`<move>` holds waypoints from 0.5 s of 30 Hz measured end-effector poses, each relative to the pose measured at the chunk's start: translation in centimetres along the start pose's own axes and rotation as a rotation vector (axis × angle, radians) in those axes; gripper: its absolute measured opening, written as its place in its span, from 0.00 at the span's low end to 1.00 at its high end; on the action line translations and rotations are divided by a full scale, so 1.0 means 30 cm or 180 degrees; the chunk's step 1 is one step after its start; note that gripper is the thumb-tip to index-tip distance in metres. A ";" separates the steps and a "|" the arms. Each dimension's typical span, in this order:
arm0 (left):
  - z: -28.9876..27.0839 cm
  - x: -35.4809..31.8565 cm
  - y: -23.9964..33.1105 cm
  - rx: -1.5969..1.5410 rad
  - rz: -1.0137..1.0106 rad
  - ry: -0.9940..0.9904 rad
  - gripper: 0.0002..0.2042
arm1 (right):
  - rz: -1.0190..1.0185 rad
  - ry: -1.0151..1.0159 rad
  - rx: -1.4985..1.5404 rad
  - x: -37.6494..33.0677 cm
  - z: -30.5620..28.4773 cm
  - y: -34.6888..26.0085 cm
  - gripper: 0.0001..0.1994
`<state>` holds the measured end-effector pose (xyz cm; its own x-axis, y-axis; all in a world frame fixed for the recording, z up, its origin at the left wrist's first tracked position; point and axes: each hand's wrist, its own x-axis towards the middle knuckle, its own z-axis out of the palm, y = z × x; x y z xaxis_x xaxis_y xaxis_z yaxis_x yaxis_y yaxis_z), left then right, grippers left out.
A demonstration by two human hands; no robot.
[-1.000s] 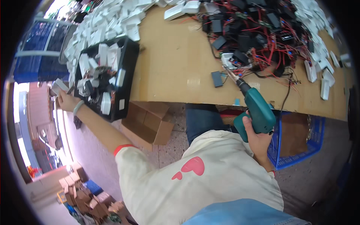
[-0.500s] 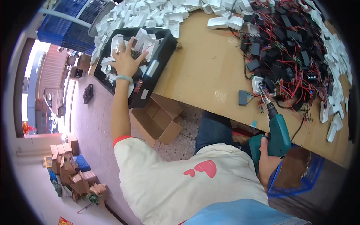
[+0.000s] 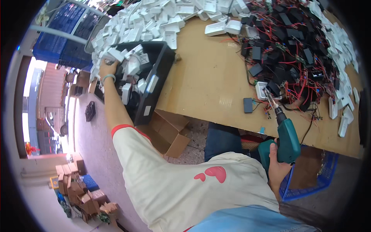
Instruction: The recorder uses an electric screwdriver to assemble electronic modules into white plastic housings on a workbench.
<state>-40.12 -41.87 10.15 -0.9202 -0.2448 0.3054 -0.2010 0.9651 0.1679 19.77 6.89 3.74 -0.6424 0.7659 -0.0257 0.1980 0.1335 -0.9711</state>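
My left hand is at the far left side of a black plastic bin heaped with white plastic cases. Its fingers are curled at a tilted white plastic case and partly hidden by it. My right hand is wrapped round the handle of a green cordless screwdriver. The screwdriver's tip points at an open white case on the table, near the pile of wired parts. A dark grey block lies just left of the tip.
Black modules with red wires form a big heap at the right. White cases are piled along the table's far side. Under the cardboard-covered table stand an open carton and a blue crate.
My left hand has gone from spread over the bin's contents to curled at its far left side, and the cases there have shifted. My right hand keeps the screwdriver nearly in place.
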 end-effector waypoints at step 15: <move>0.125 -0.216 1.166 -0.1226 0.2814 -0.0407 0.35 | 0.0133 0.0105 0.0458 0.073 0.022 -0.066 0.19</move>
<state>-42.46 -6.18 10.53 -0.7204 0.5877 0.3683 0.6829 0.6937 0.2290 17.49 7.88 5.44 -0.6106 0.7895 -0.0613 0.1144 0.0114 -0.9934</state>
